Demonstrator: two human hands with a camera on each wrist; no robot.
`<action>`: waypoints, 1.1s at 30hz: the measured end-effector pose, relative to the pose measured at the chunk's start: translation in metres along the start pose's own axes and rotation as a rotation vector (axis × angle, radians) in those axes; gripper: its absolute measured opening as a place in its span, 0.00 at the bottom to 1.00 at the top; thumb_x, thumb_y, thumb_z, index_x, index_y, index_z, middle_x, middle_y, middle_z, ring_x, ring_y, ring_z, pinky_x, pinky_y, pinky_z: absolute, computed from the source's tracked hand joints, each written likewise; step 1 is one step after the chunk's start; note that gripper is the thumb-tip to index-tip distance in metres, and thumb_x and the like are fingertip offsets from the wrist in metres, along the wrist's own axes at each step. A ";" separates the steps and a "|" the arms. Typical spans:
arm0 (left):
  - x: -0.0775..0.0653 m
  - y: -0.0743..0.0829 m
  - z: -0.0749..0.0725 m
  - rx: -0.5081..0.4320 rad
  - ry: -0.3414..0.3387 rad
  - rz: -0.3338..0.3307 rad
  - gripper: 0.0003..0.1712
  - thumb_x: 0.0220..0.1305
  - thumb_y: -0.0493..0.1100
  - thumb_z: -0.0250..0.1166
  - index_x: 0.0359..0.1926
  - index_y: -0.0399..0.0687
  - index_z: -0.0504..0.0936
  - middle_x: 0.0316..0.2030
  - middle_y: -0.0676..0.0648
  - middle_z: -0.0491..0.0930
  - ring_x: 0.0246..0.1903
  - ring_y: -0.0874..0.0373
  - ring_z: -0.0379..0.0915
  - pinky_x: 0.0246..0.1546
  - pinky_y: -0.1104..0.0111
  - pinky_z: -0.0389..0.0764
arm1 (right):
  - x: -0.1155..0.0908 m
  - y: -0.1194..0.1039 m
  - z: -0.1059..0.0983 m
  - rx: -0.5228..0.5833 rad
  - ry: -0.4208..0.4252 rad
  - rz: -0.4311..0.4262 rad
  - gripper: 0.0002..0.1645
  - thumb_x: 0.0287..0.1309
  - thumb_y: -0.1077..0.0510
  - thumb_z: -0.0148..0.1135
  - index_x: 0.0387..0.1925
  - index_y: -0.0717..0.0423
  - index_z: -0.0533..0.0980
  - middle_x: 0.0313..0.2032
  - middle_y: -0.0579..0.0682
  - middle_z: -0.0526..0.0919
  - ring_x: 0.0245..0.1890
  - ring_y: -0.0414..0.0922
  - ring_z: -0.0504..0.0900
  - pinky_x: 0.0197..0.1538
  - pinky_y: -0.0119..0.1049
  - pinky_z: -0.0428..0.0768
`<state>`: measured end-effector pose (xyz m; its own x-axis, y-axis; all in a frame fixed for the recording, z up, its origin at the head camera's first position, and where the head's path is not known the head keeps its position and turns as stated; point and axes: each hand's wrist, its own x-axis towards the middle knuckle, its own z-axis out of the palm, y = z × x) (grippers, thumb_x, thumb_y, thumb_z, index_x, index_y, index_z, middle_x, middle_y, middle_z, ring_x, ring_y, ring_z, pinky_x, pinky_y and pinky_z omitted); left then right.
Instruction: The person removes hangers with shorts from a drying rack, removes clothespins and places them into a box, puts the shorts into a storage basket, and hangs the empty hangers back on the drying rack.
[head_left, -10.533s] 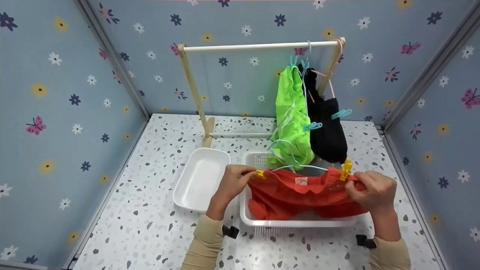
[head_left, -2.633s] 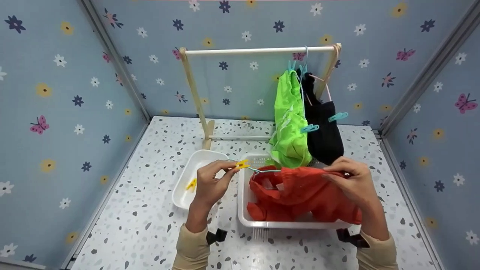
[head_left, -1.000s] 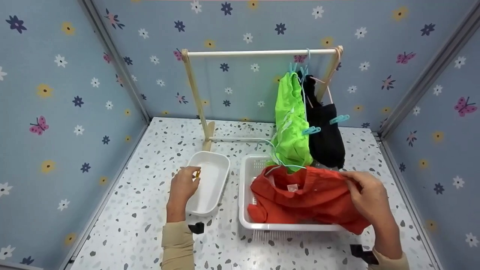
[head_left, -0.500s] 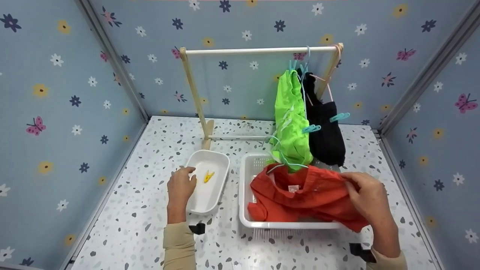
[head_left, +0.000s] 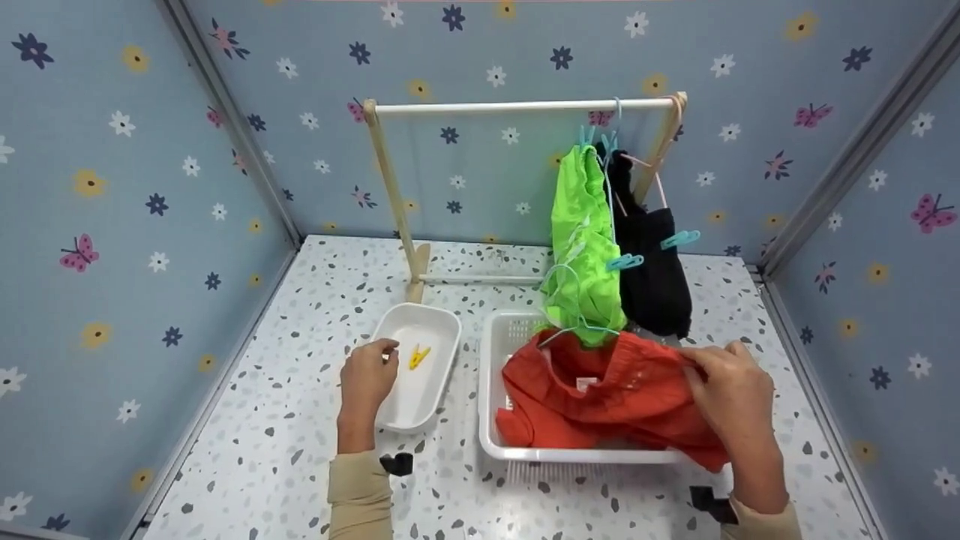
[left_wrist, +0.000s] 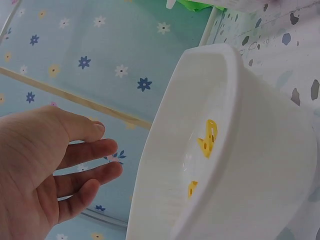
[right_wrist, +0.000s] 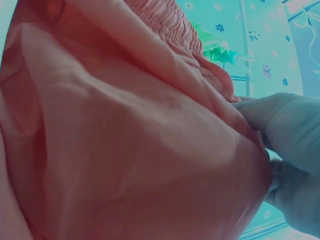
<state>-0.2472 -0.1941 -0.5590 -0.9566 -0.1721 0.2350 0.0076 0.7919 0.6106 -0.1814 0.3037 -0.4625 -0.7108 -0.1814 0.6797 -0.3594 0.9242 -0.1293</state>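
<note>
Red shorts (head_left: 615,405) with a gathered waistband lie over the white slotted basket (head_left: 585,453). My right hand (head_left: 739,386) pinches the waistband at its right end; the right wrist view shows thumb and fingers on either side of the cloth. A light blue hanger (head_left: 592,327) rests at the waist opening, hook upward. Over the left side of the white tray (head_left: 442,390) hovers my left hand (head_left: 367,379), fingers loosely bent and holding nothing. A yellow clothespin (head_left: 418,357) lies in the tray; the left wrist view shows part of a second yellow clothespin (left_wrist: 192,188).
Behind the basket stands a rack with a white rail (head_left: 487,108). Bright green clothing (head_left: 581,225) and black clothing (head_left: 654,277) hang at its right end, clipped with blue clothespins (head_left: 625,262). Patterned walls enclose the speckled tabletop (head_left: 262,420) on three sides.
Both yellow clothespins have come off the red shorts and lie in the tray. My left hand moved left from the hanger and let go of the second one. My right hand still holds the waistband.
</note>
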 end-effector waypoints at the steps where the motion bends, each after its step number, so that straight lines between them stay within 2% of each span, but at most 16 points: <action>1: 0.000 0.001 0.000 -0.005 0.000 0.002 0.11 0.65 0.37 0.62 0.45 0.41 0.86 0.39 0.44 0.85 0.35 0.52 0.82 0.33 0.57 0.80 | 0.000 0.000 0.001 -0.004 0.017 -0.002 0.14 0.43 0.69 0.75 0.35 0.57 0.87 0.29 0.54 0.86 0.22 0.48 0.67 0.19 0.42 0.67; 4: -0.001 0.003 -0.001 -0.011 0.006 0.010 0.10 0.65 0.38 0.63 0.45 0.42 0.86 0.39 0.45 0.85 0.34 0.53 0.82 0.33 0.59 0.80 | 0.001 -0.002 0.007 -0.002 0.062 -0.004 0.11 0.44 0.70 0.73 0.34 0.59 0.86 0.28 0.56 0.85 0.25 0.53 0.71 0.26 0.49 0.70; 8: -0.001 0.007 -0.001 -0.034 0.030 0.056 0.09 0.65 0.38 0.63 0.43 0.43 0.87 0.38 0.46 0.86 0.33 0.54 0.82 0.32 0.58 0.80 | 0.001 -0.006 0.017 0.062 0.098 0.022 0.08 0.49 0.72 0.67 0.33 0.60 0.83 0.29 0.57 0.81 0.30 0.58 0.74 0.33 0.55 0.70; 13: -0.002 0.013 0.001 -0.077 0.021 0.088 0.09 0.65 0.39 0.63 0.42 0.45 0.88 0.36 0.48 0.86 0.32 0.56 0.80 0.31 0.60 0.79 | -0.001 -0.009 0.025 0.067 0.137 0.048 0.07 0.52 0.69 0.66 0.33 0.58 0.82 0.26 0.55 0.76 0.27 0.58 0.74 0.31 0.53 0.70; 17: -0.005 0.020 0.002 -0.108 0.003 0.114 0.09 0.65 0.38 0.63 0.42 0.46 0.88 0.36 0.49 0.86 0.32 0.57 0.80 0.32 0.61 0.80 | -0.003 -0.009 0.026 0.044 0.185 0.015 0.05 0.52 0.66 0.68 0.32 0.55 0.84 0.23 0.53 0.74 0.23 0.56 0.72 0.27 0.50 0.65; 19: -0.007 0.023 0.003 -0.125 0.002 0.150 0.08 0.64 0.37 0.64 0.41 0.46 0.88 0.35 0.49 0.86 0.32 0.56 0.81 0.33 0.60 0.80 | -0.004 -0.007 0.025 0.045 0.223 -0.006 0.05 0.52 0.66 0.68 0.32 0.55 0.84 0.22 0.53 0.74 0.22 0.56 0.71 0.26 0.48 0.62; 27: -0.010 0.040 0.005 -0.183 -0.021 0.247 0.08 0.64 0.38 0.64 0.42 0.46 0.88 0.36 0.50 0.85 0.32 0.57 0.80 0.34 0.60 0.79 | -0.001 -0.004 0.012 0.087 0.361 -0.024 0.06 0.54 0.64 0.63 0.32 0.58 0.85 0.22 0.55 0.74 0.22 0.56 0.71 0.28 0.48 0.57; 33: -0.014 0.056 0.003 -0.214 -0.032 0.328 0.09 0.65 0.36 0.63 0.44 0.44 0.86 0.41 0.48 0.84 0.37 0.55 0.80 0.39 0.60 0.79 | 0.007 -0.011 0.002 0.177 0.473 0.000 0.06 0.52 0.64 0.63 0.27 0.61 0.84 0.20 0.56 0.74 0.21 0.56 0.69 0.29 0.46 0.55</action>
<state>-0.2341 -0.1454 -0.5305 -0.9020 0.0911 0.4219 0.3716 0.6614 0.6516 -0.1833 0.2916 -0.4582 -0.3735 0.0286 0.9272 -0.4854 0.8457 -0.2216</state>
